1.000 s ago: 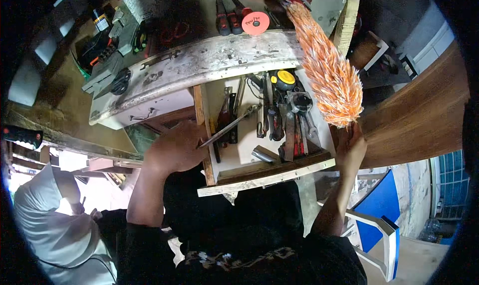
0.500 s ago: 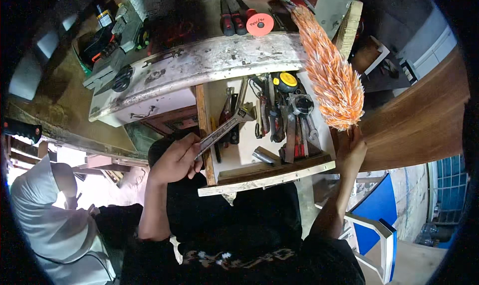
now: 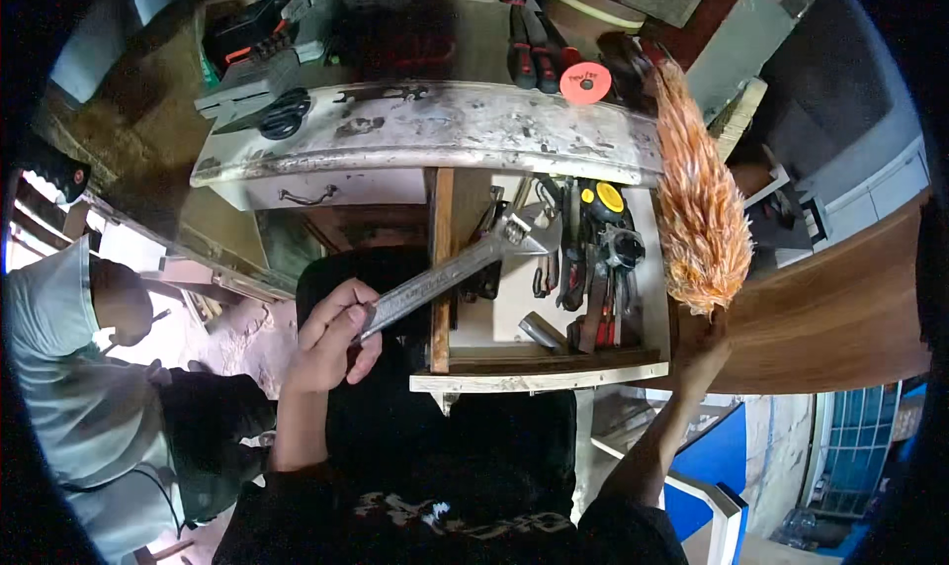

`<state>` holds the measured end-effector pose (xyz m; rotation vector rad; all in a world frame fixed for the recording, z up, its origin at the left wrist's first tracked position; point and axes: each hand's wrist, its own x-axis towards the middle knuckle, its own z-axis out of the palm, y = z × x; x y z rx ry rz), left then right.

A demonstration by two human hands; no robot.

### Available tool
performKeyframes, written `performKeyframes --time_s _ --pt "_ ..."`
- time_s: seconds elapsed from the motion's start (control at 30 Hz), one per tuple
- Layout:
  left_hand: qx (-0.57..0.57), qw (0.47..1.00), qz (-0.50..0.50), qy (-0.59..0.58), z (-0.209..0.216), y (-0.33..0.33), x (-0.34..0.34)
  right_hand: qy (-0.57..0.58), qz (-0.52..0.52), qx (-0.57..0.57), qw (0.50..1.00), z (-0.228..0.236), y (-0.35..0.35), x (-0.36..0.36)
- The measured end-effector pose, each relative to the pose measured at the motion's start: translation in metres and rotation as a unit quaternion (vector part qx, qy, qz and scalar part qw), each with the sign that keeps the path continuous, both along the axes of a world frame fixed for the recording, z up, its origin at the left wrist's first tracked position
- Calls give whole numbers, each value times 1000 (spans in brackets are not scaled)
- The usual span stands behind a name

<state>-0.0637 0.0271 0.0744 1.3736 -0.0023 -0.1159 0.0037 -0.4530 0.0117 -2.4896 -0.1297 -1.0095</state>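
My left hand [image 3: 331, 346] is closed around the handle of a large adjustable wrench [image 3: 435, 285]. The wrench slants up and to the right, its jaw above the open drawer [image 3: 534, 375]. On the right, the fingers of my right hand [image 3: 702, 349] are wrapped below an orange and white fluffy duster [image 3: 702, 204], whose handle is hidden. The duster stands along the drawer's right side. Inside the drawer lie a yellow and black tape measure [image 3: 606, 201], a short metal tube [image 3: 543, 331] and several hand tools, some of them partly covered by the wrench.
Above the drawer runs a worn white desk edge [image 3: 415, 135], with black scissors [image 3: 284, 116], a red disc [image 3: 586, 83] and red-black handled tools [image 3: 534, 56] on or behind it. A brown wooden panel [image 3: 840, 318] is at right. A person in white [image 3: 89, 387] is at left.
The wrench has come nearer my view and looks larger, its jaw farther over the drawer. My view has shifted, and the duster appears lower and more upright. Both hands keep their holds.
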Motion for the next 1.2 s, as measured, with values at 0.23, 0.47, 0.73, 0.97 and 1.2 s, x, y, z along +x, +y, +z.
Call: performKeyframes --time_s 0.23,0.47,0.73,0.97,1.2 --pt "-93 982 160 -39 -26 -17 76 48 -61 81 994 53 66 -23" --pt "-207 955 201 -64 -64 -12 111 104 129 87 982 15 26 -68" --pt "-277 943 170 -78 -64 -8 103 215 83 -137 963 53 83 -25" --pt "-238 959 146 -57 -60 2 92 140 130 -227 955 74 96 -16" --pt "-191 969 149 -57 -62 2 94 162 75 -205 962 73 81 -15"
